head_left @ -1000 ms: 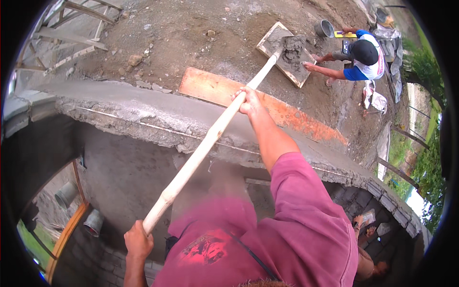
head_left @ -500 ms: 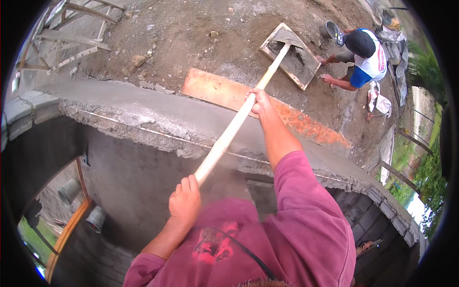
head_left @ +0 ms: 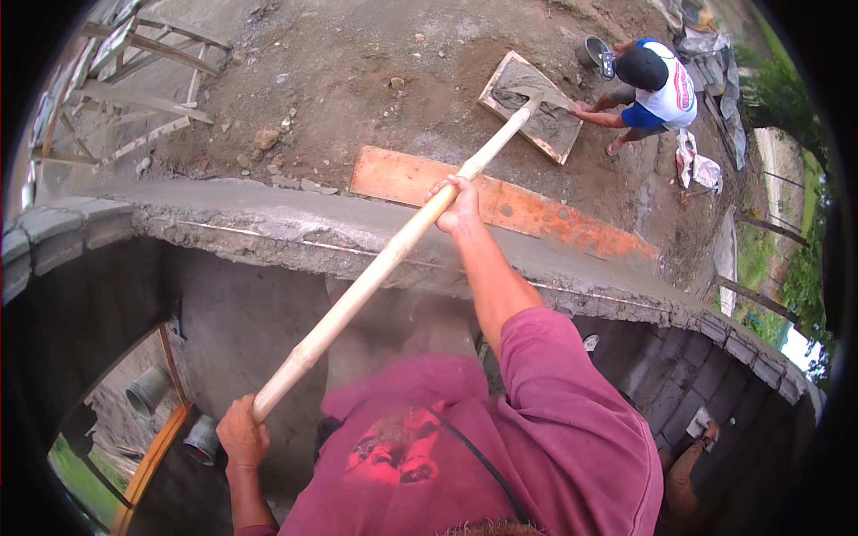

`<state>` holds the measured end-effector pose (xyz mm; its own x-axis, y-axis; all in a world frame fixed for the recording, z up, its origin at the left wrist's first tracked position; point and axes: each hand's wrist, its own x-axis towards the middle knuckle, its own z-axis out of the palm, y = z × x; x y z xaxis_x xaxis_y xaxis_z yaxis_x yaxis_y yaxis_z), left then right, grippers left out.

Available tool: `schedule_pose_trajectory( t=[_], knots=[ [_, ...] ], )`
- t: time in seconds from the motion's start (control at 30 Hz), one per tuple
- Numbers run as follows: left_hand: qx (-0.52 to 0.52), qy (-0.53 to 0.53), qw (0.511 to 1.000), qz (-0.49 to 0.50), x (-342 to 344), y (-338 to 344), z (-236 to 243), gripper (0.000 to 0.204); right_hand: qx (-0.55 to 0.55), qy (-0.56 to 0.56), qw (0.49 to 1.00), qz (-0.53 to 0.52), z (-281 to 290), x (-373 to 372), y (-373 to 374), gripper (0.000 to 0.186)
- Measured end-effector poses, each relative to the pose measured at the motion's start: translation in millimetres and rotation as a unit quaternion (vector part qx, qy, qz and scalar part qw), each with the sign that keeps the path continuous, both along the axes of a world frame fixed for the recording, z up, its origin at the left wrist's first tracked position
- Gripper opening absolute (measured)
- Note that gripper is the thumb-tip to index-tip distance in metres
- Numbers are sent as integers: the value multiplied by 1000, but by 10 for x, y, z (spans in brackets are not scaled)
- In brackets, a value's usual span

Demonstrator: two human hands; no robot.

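Note:
A long wooden pole runs slantwise across the view. My left hand is wrapped round its near end, low on the left. Farther up the shaft, over the wall, my right hand grips it from the right side. At its far end a wide, flat head rests at a wood-framed mortar tray; whether it is a hoe or a shovel, I cannot tell. Grey wet mortar lies in the tray. A co-worker bends over it, one hand close to the head.
Between me and the tray runs a rough concrete-topped wall, with an orange board along its far side. A bucket stands near the co-worker. Wooden trestles are far left. Another person's arm shows lower right.
My left hand has moved down and left with the pole's near end. My right hand has shifted slightly left. The co-worker's hand has come up to the tool's head.

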<state>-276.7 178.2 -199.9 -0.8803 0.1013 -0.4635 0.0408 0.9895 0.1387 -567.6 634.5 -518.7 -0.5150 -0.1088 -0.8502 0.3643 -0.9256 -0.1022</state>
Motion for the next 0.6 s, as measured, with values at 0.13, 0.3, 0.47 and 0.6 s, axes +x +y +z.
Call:
schedule_pose_trajectory(
  t=[0.13, 0.3, 0.47, 0.6],
  knots=[
    [2, 22, 1000, 2, 245, -1353, -96, 40, -2, 89, 995, -32, 867, 699, -681, 11],
    [-40, 52, 998, -14, -48, -2876, -473, 16, -25, 120, 991, -51, 1634, 1618, -1348, 5],
    [-8, 62, 995, -77, -524, -3533, -806, 16, -55, 142, 986, -64, 2069, 2492, -1820, 2],
    [-11, -7, 987, -158, -822, -3752, -1013, 15, -51, 114, 983, -136, 2133, 3218, -2074, 3]
  ],
)
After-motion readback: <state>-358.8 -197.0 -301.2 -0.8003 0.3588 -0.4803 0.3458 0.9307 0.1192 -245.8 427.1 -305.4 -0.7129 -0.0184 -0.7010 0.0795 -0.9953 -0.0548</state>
